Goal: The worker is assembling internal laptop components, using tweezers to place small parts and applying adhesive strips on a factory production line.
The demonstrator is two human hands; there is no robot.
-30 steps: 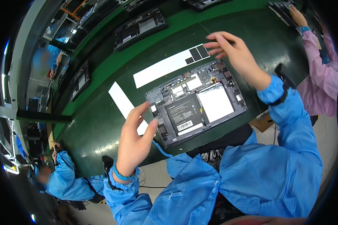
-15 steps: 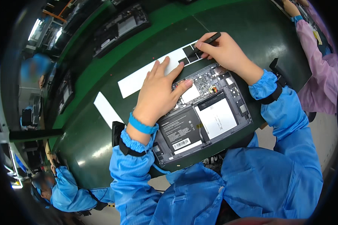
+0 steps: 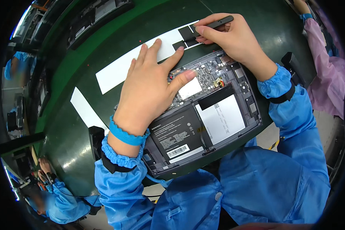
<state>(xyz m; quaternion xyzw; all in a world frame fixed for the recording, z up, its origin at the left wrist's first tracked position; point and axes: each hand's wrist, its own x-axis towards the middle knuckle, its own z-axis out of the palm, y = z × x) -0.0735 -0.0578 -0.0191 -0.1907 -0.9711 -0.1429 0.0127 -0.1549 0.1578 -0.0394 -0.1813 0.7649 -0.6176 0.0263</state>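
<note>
My left hand (image 3: 145, 86) lies with its fingers spread on a long white backing sheet (image 3: 117, 73), its thumb reaching over the circuit board (image 3: 209, 82) of an opened laptop-like device. My right hand (image 3: 235, 36) pinches black tweezers (image 3: 221, 22) at the sheet's right end. Their tips are hidden behind the fingers, next to several black adhesive pieces (image 3: 188, 32) on the sheet. Nearer to me, the device shows a black battery (image 3: 174, 132) and a white-labelled flat part (image 3: 222, 120) inside its dark grey casing (image 3: 255, 128).
A second white strip (image 3: 86, 107) lies on the green table (image 3: 69, 149) to the left. Another opened device (image 3: 99, 19) stands beyond the table's far side. A person in blue (image 3: 67, 197) works at lower left, and a pink sleeve (image 3: 318, 50) shows at right.
The view has shifted closer, so the device appears larger. Both hands keep nearly the same places on the sheet; the tweezers lie at a lower slant.
</note>
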